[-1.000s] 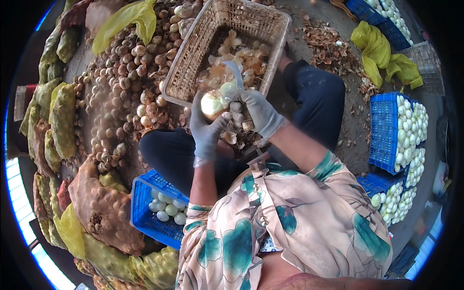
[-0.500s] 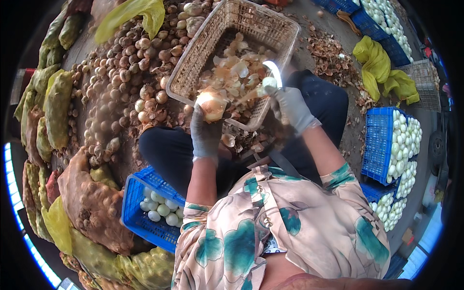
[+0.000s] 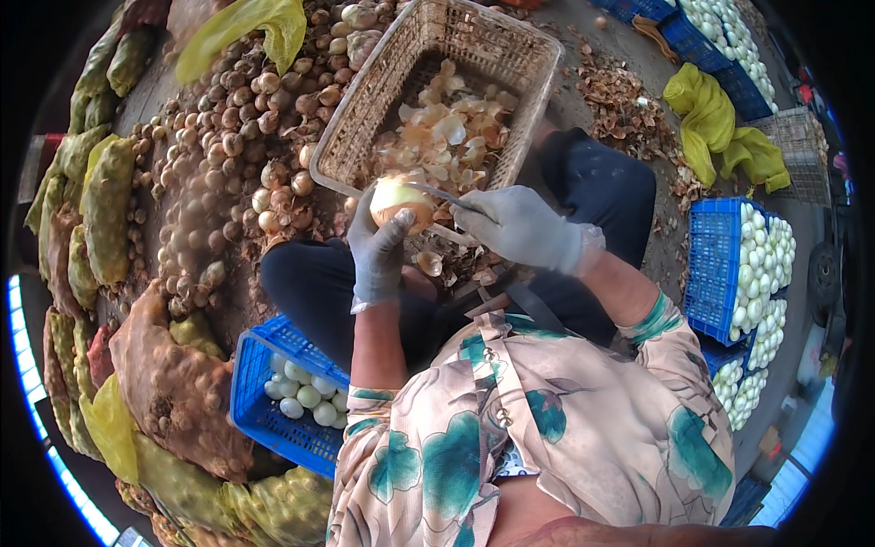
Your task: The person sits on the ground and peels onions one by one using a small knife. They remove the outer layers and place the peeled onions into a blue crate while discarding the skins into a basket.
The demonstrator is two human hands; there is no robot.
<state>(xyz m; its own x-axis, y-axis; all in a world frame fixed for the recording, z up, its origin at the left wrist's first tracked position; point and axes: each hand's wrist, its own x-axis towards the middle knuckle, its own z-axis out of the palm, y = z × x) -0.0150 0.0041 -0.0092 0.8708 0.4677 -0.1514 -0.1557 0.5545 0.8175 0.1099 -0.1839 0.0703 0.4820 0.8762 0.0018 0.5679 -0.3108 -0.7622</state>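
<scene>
My left hand (image 3: 377, 253), in a grey glove, grips a partly peeled onion (image 3: 401, 201) just over the near rim of a woven basket (image 3: 360, 118) full of onion skins. My right hand (image 3: 524, 228), also gloved, holds a knife (image 3: 442, 194) whose blade lies against the top of the onion. Both hands are above my lap, with dark trousers below them.
A heap of unpeeled onions (image 3: 210, 182) lies to the left, with net sacks of onions (image 3: 100, 210) beyond it. A blue crate (image 3: 264, 401) with peeled onions sits by my left knee; more blue crates (image 3: 715, 264) of peeled onions stand on the right. Skins litter the ground (image 3: 629, 109).
My right hand has come back left from the basket rim to the onion, laying the knife blade on it. My left hand still holds the onion at about the same spot.
</scene>
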